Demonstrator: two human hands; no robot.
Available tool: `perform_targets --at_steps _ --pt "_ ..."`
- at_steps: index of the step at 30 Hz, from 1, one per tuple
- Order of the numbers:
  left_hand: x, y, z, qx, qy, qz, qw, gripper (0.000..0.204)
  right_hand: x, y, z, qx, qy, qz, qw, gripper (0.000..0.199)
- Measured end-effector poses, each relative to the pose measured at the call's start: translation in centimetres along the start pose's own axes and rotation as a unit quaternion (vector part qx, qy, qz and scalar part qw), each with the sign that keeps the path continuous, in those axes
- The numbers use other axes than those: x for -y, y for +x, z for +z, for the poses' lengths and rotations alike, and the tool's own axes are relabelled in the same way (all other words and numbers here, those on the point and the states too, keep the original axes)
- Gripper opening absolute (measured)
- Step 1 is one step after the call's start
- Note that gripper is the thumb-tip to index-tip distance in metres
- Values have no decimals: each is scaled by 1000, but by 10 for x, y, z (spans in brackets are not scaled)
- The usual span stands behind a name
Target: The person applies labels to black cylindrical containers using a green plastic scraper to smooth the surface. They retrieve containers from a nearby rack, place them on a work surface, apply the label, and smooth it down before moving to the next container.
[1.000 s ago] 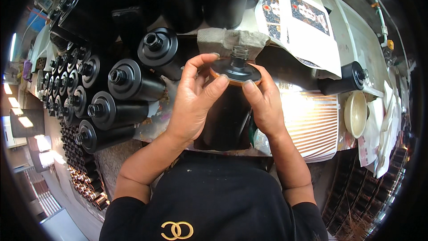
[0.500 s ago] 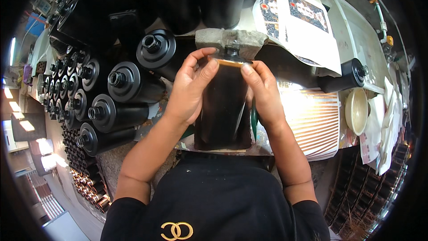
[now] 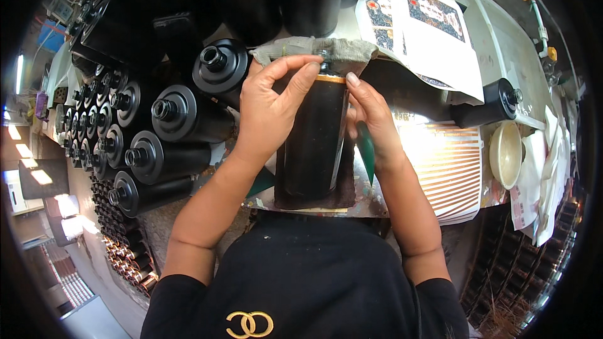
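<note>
Crowded with black bottles, the bench (image 3: 402,97) fills the head view, its middle covered by a grey cloth (image 3: 342,50) and a shiny sheet of striped gold labels (image 3: 449,169).

A dark bottle (image 3: 314,138) lies lengthwise in front of the person, neck pointing away, a gold band near its shoulder. The left hand (image 3: 270,110) curls over the bottle's left side, thumb and forefinger pinched lightly at the neck end. The right hand (image 3: 370,122) rests against the right side, fingers bent, forefinger tip at the gold band.

Rows of capped bottles (image 3: 160,144) lie stacked to the left. Printed sheets (image 3: 427,22) sit at the far right, with a lone bottle (image 3: 493,103) and a pale bowl (image 3: 505,154) beyond the labels.
</note>
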State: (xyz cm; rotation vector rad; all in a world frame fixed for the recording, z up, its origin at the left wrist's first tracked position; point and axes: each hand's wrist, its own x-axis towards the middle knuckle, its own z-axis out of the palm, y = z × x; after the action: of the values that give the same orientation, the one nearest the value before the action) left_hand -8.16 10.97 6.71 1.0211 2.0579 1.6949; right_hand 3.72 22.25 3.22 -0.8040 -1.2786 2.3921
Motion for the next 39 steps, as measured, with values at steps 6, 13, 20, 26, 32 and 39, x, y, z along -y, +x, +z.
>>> perform_targets --at_steps 6,13,20,26,32,39 --pt "10 5 4 19 -51 -58 997 18 -2 2 -4 15 8 14 1000 42" --pt "-1 4 12 7 -45 -60 997 17 -8 4 -6 6 15 3 1000 42" --pt "11 3 15 -32 160 35 986 24 -5 1 -2 -7 -1 6 1000 42" --pt "16 -33 2 -34 16 -86 996 66 -5 -1 -10 37 50 37 997 52" --pt "28 -41 -5 70 -334 -206 917 73 9 -22 -6 45 -45 45 997 58" --pt "22 -41 -10 4 132 171 976 56 -5 -24 -8 20 -50 21 998 50"
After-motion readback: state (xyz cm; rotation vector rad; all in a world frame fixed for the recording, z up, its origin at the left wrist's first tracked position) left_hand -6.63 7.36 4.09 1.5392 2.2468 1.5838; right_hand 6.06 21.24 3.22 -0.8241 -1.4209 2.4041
